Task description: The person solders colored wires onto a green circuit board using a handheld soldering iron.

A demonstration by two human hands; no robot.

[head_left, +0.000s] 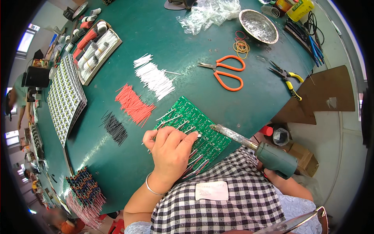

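Note:
A green circuit board panel (212,134) lies on the table close in front of me, with thin wires standing out from it in rows. My left hand (171,150) is over its left part, fingers curled and pinched; a short white wire (199,135) shows at the fingertips. My right hand (272,176) is closed around the green handle of a soldering iron (274,158), partly hidden behind it. The iron's tip is over the board, right of my left fingertips; whether it touches cannot be made out. Beyond the board lie piles of white wires (156,80), red wires (134,104) and black wires (115,129).
Orange-handled scissors (230,73), rubber bands (241,47), a metal bowl (258,26) and yellow-handled pliers (287,80) lie to the right. At left are stacked panels (66,97), a box of wire bundles (97,52) and a wired board stack (83,189). Plastic bags (210,15) lie at the back.

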